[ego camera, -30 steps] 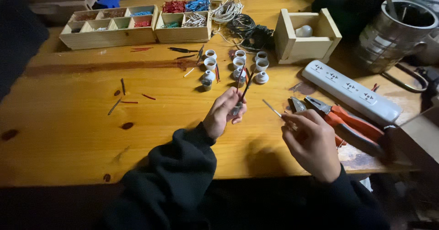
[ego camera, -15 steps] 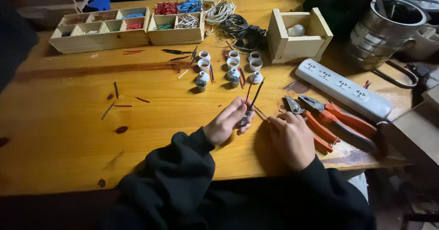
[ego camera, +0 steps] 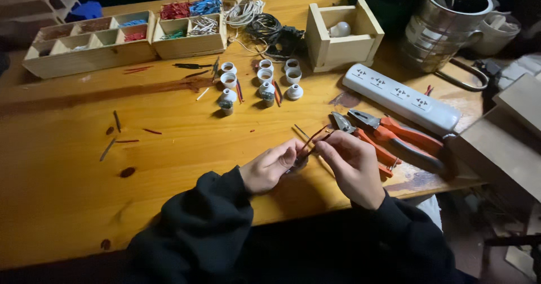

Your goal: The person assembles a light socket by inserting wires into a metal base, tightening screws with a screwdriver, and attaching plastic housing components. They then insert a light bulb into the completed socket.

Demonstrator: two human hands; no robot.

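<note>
My left hand [ego camera: 269,167] and my right hand [ego camera: 352,164] meet near the front edge of the wooden table [ego camera: 67,177]. Between the fingertips of both hands runs a short dark red wire piece [ego camera: 313,139], with its free end sticking up and away from me. The left fingers also pinch a small dark part at the wire's near end, too small to tell apart. Just right of my right hand lie two orange-handled pliers [ego camera: 394,140]. Several white lamp sockets [ego camera: 260,81] stand in a group farther back on the table.
A white power strip [ego camera: 401,98] lies at the right. Behind it stand a wooden box holding a bulb [ego camera: 342,36] and a metal pot [ego camera: 448,24]. Wooden compartment trays [ego camera: 93,44] with coloured wire bits and coiled cables [ego camera: 265,27] line the back. Wire scraps [ego camera: 115,129] lie at left.
Both hands have come together and closer to me. The right hand, earlier holding a thin pale piece apart from the left, now grips the same red wire with the left.
</note>
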